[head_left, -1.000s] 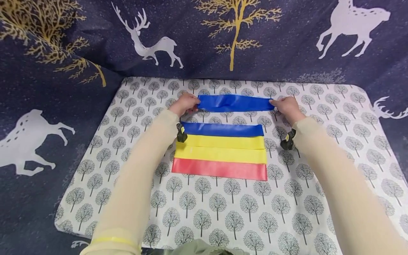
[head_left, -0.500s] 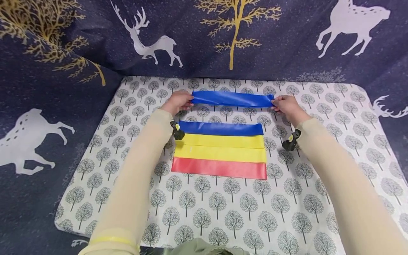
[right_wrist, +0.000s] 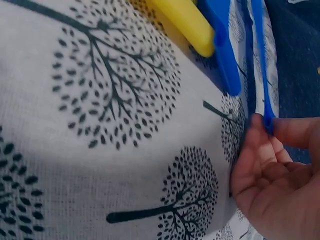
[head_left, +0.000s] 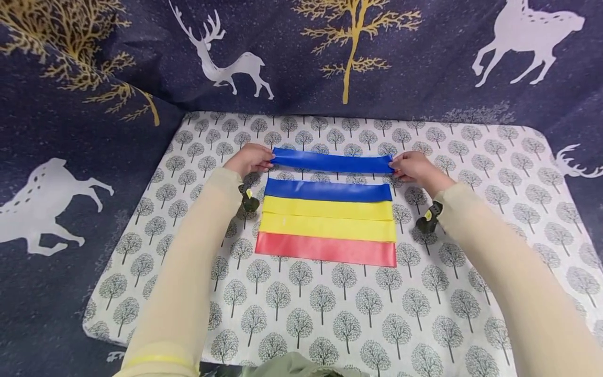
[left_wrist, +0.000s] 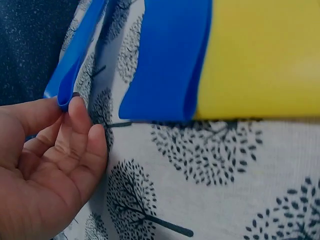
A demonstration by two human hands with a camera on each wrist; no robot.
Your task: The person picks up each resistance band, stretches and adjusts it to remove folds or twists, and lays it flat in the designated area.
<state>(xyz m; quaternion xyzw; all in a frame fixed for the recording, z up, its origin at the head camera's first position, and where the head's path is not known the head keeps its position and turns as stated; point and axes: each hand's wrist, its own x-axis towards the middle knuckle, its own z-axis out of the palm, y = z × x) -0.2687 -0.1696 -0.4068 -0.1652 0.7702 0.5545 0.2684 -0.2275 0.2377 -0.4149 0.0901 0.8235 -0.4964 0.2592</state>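
Observation:
A blue resistance loop band is stretched out flat between my two hands, just beyond a row of other bands. My left hand pinches its left end; the left wrist view shows the folded loop of the band between thumb and fingers. At the other end my right hand pinches the band between thumb and forefinger. Nearest to it lies a second blue band, followed toward me by a far yellow band, a near yellow band and a red band.
The bands lie on a table with a white tree-print cloth. A dark blue curtain with deer and gold trees rises behind the table's far edge and along the left side. Black wrist cameras hang under both sleeves.
Both hands first spread the held blue band straighter and moved it away, then brought it back toward me and a little left, closer to the row. The laid-out bands stay put.

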